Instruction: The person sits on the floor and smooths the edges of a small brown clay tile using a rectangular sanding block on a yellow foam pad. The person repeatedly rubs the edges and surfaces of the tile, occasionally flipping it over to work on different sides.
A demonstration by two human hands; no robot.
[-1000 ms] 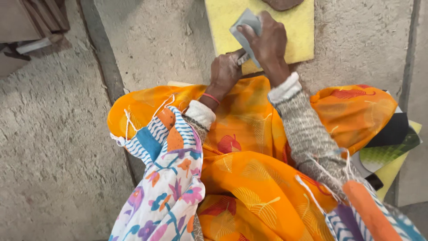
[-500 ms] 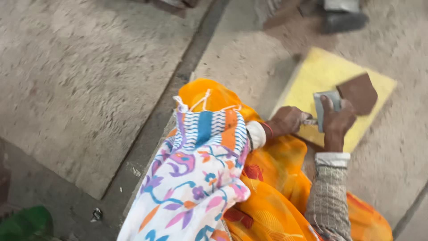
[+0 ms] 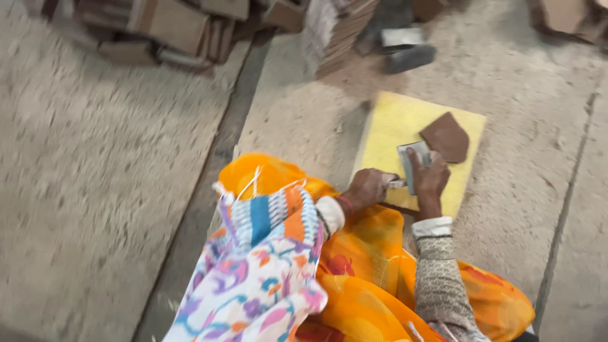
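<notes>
A concrete floor is seen bearing a yellow board, on which a brown angular piece lies flat. A small grey block is pressed onto the board under the closed right hand, just beside the brown piece. A thin tool is gripped in the left hand, touching the block.

A concrete floor is seen, rough and grey, divided by a dark joint running from the upper middle down to the lower left. Stacks of brown pieces are piled along the top left, and a taller stack is set near the top centre. Just beside that stack a dark grey block is laid. An orange garment and a patterned cloth are spread at the bottom
</notes>
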